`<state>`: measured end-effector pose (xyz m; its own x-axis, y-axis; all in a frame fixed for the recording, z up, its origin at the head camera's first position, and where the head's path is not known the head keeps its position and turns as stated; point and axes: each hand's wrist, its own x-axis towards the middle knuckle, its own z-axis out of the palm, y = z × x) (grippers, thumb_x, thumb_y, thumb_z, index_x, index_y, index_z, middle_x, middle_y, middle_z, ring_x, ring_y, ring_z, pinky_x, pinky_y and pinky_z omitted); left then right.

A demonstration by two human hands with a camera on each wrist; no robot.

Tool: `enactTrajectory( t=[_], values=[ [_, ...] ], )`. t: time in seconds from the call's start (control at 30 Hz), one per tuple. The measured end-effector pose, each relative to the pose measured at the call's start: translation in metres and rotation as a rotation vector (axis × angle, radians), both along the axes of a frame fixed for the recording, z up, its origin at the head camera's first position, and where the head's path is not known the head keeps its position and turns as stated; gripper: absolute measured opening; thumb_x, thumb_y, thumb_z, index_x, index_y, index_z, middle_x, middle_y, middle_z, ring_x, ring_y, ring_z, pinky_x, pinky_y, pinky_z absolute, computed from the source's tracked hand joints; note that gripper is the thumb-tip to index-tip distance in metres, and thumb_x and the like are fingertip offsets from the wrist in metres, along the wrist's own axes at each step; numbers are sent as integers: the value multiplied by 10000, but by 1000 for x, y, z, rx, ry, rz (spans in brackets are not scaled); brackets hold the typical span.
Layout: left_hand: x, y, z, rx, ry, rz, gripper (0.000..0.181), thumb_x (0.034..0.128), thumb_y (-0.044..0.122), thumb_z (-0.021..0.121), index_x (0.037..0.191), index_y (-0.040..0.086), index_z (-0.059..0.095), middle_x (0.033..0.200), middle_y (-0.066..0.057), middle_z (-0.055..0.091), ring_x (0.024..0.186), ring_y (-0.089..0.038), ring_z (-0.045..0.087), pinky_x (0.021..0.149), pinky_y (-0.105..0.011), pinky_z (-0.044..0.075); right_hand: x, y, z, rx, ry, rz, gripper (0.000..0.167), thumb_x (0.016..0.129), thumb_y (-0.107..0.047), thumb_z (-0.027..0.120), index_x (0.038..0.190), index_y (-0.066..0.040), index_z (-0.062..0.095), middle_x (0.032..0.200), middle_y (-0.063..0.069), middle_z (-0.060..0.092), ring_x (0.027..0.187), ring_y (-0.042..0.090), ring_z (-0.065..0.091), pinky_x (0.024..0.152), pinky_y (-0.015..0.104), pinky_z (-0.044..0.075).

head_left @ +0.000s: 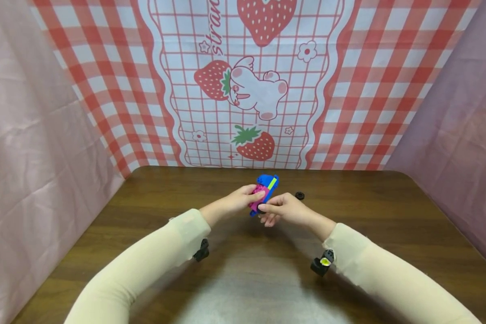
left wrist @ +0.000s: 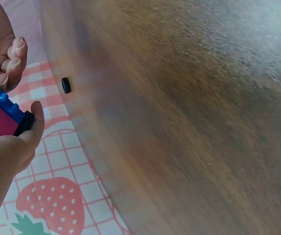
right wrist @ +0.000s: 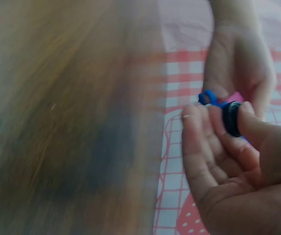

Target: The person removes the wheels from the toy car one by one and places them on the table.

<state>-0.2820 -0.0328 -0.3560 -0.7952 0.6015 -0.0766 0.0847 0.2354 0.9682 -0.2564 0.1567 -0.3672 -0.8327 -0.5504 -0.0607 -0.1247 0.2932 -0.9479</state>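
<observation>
Up over the brown tabletop (head_left: 235, 279), holds a blue + pink toy (head_left: 268, 191). Grips the pink part in L hand (head_left: 245, 196), w/ thumb on the side that faces up. Has a yellow-green strip (head_left: 272, 182) on it too, nr the far end. In R hand (head_left: 282, 209), pinches a blk wheel (right wrist: 232, 119) b/w thumb + fingers, right up by the toy's side. Can't tell if fixed on or not. Shows a 2nd blk wheel (left wrist: 25, 124) at the toy's edge, next to L hand. To the R of the toy, just past R hand, shows one loose wheel (head_left: 299, 195) on the tabletop. Wears long pale sleeves (head_left: 389, 270), w/ small blk gadgets (head_left: 320, 265) nr the cuffs. At the back, has red + white checked cloth (head_left: 368, 112) w/ strawberry pics.
</observation>
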Motion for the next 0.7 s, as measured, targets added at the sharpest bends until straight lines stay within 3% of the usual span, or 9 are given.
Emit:
enactTrajectory(
  t=[0.17,0.27,0.47,0.63,0.7],
  values=[
    [-1,3,0,-5,-30,-4,375,1050,174,395,1268,-123,473,990,-86,605,861,-102,573,847,-257,484,3,-3,0,125,220,-67,350,934,-261,642,911,78,724,734,141,721,616,207,694,658,523,560],
    [-3,6,0,-3,-24,-36,372,1054,173,381,1250,-128,478,968,-74,602,852,-98,568,826,-242,481,5,-2,2,173,300,-94,325,915,-259,667,857,52,739,681,108,709,583,194,678,615,491,565],
    [-3,4,-1,-68,13,-77,349,1048,176,402,1199,-122,507,964,-96,620,833,-101,573,780,-220,485,8,-5,3,271,417,-64,313,892,-271,696,773,15,741,619,76,685,579,305,678,543,362,565],
    [-3,9,-2,-78,-30,-46,361,1056,198,387,1168,-113,531,910,-75,631,788,-94,585,741,-220,493,15,-9,5,393,660,-39,299,875,-276,717,683,-47,724,540,-31,606,478,64,528,475,166,425],
    [-4,13,-2,-69,-42,-45,366,1058,207,382,1159,-107,540,910,-70,632,794,-97,588,739,-226,500,18,-9,8,406,699,-25,296,874,-277,720,667,-65,715,538,-45,596,480,7,478,475,158,409]
  ],
)
